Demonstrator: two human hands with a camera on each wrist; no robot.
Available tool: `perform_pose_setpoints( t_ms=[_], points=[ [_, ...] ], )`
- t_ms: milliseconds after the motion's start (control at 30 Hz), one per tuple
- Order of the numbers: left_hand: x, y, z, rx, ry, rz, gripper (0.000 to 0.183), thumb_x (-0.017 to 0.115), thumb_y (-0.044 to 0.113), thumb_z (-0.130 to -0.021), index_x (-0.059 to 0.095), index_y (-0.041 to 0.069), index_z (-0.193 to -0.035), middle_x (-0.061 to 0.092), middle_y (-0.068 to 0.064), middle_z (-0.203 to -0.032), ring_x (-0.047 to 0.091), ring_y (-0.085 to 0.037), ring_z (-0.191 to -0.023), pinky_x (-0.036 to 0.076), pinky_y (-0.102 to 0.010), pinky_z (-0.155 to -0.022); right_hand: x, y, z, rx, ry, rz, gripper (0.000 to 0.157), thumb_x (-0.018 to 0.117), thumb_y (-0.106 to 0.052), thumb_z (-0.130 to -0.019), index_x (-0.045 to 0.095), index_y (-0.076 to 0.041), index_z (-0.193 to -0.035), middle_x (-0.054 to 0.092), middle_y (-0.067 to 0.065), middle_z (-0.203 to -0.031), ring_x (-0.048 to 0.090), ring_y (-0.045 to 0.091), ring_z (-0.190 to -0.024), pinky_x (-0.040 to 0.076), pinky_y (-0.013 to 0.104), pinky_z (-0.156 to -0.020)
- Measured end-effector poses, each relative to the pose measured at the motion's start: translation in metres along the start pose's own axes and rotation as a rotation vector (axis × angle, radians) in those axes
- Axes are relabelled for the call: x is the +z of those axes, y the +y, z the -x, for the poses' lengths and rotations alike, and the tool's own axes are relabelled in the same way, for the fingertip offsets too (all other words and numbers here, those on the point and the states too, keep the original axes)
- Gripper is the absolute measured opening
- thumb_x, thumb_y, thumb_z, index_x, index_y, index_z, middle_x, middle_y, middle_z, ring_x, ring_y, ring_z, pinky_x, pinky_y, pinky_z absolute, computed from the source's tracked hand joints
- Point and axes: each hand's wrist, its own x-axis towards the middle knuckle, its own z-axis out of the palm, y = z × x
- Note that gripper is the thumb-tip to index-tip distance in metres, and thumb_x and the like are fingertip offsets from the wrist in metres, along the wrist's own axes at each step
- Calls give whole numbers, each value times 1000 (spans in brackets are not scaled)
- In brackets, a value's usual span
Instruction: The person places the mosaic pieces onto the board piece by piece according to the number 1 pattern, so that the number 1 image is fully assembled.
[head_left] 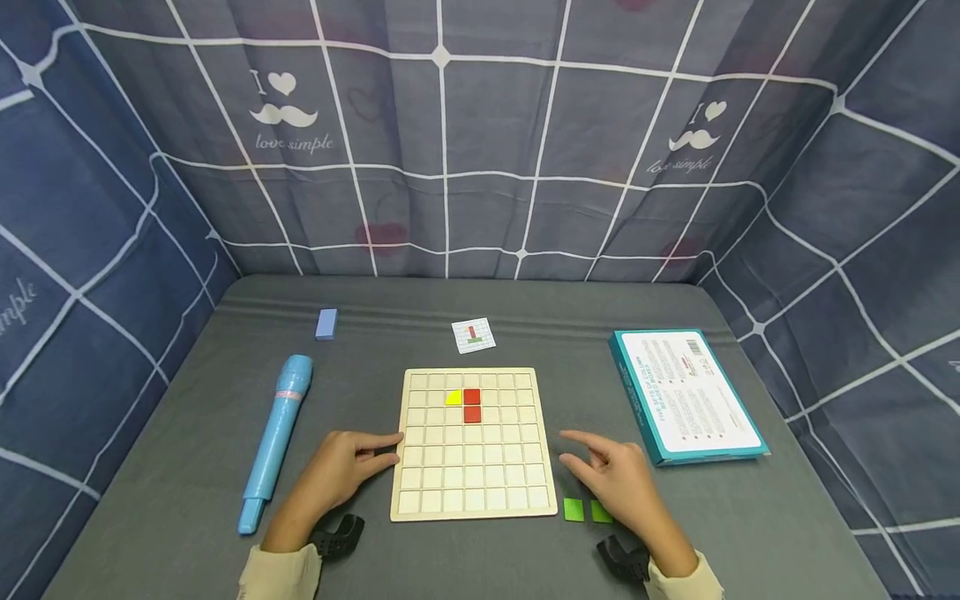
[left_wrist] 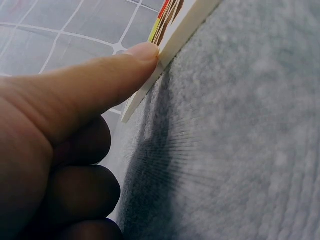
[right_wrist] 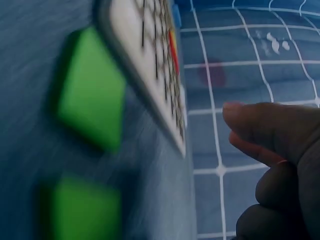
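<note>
A pale wooden grid board [head_left: 475, 483] lies flat in front of me. In its upper rows sit a yellow tile [head_left: 454, 397] and two red tiles [head_left: 472, 414], one red above the other. My left hand [head_left: 337, 468] touches the board's left edge with thumb and index finger extended; in the left wrist view the thumb tip [left_wrist: 145, 51] meets the rim. Beyond the board's right edge, my right hand [head_left: 618, 482] hovers with nothing in it, thumb and index finger apart. Two green tiles [head_left: 573, 510] lie below it, one partly hidden by the hand.
A small patterned card [head_left: 473, 336] lies behind the board. To the left are a light blue cylindrical case [head_left: 276, 442] and a small blue block [head_left: 326, 324]. At right, a teal box [head_left: 686, 396] lies flat. Curtains [head_left: 480, 150] enclose the grey table [head_left: 360, 333].
</note>
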Motion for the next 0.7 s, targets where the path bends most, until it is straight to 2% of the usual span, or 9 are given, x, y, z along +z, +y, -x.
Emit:
perform_pose_setpoints(
  t_ms=[100, 233, 367, 467, 600, 700],
  points=[
    [-1, 0, 0, 8, 3, -14, 33, 83, 23, -88, 78, 21, -121, 77, -5, -108, 45, -3, -58, 42, -24, -56, -7, 8, 12, 1, 14, 31, 32, 86, -14, -83, 79, -13, -115, 25, -23, -53, 16, -7, -46, 24, 18, -43],
    [-3, 1, 1, 5, 0, -23, 33, 83, 23, -88, 78, 21, -120, 76, 0, -88, 41, -3, -56, 39, -24, -53, -15, 15, 24, 29, 24, 49, 32, 87, -12, -82, 79, -14, -113, 24, -23, -54, 17, -7, -47, 24, 18, -43],
    [-3, 2, 1, -8, -7, -37, 33, 82, 23, -88, 78, 21, -121, 62, 8, -65, 36, -3, -53, 35, -24, -50, -22, 20, 32, 79, 40, 53, 32, 87, -14, -82, 79, -17, -113, 26, -22, -55, 17, -6, -48, 24, 19, -44],
    [-3, 1, 0, -11, -8, -42, 33, 82, 24, -88, 78, 21, -121, 56, 10, -61, 35, -2, -53, 34, -24, -50, -25, 23, 38, 116, 53, 57, 31, 87, -15, -82, 79, -17, -112, 27, -21, -55, 18, -5, -48, 24, 20, -43],
    [-2, 0, -1, -12, 1, -30, 33, 83, 22, -87, 79, 21, -120, 69, 8, -74, 38, -3, -54, 37, -24, -51, -29, 27, 46, 159, 56, 64, 30, 88, -17, -82, 80, -18, -110, 29, -20, -54, 20, -5, -47, 25, 21, -42],
    [0, -1, -1, -3, 8, -21, 33, 83, 21, -87, 79, 21, -120, 77, 0, -97, 45, -3, -59, 42, -24, -56, -33, 32, 50, 195, 65, 76, 29, 89, -17, -81, 80, -19, -109, 29, -18, -54, 21, -4, -48, 25, 21, -43]
  ],
)
